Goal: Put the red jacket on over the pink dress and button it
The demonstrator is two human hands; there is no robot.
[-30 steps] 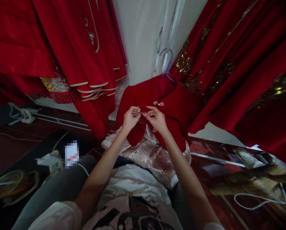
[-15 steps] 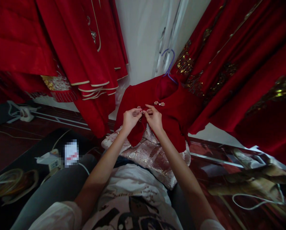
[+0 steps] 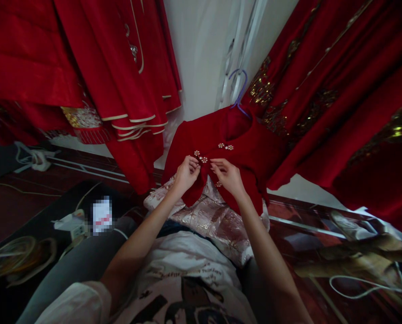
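Note:
A small red velvet jacket (image 3: 251, 155) hangs on a purple hanger (image 3: 238, 92) in front of me, above my lap. Pearl-and-gold clasps run down its front: one pair (image 3: 224, 146) near the collar, another (image 3: 200, 156) lower left. My left hand (image 3: 185, 174) pinches the jacket's left front edge just under that lower clasp. My right hand (image 3: 228, 177) grips the right front edge beside it, fingers curled on the cloth. A pale pink brocade garment (image 3: 209, 220) lies across my lap beneath the jacket.
Red embroidered robes (image 3: 96, 76) hang at the left, and more with gold trim (image 3: 325, 85) at the right. A white wall (image 3: 201, 58) is behind. A power strip and cables (image 3: 71, 222) lie on the dark floor at left; a white cord (image 3: 366, 288) loops at right.
Both hands have slid a little down the jacket's front opening, from the lower pearl clasp to the edges just below it. The clasp now shows closed and uncovered.

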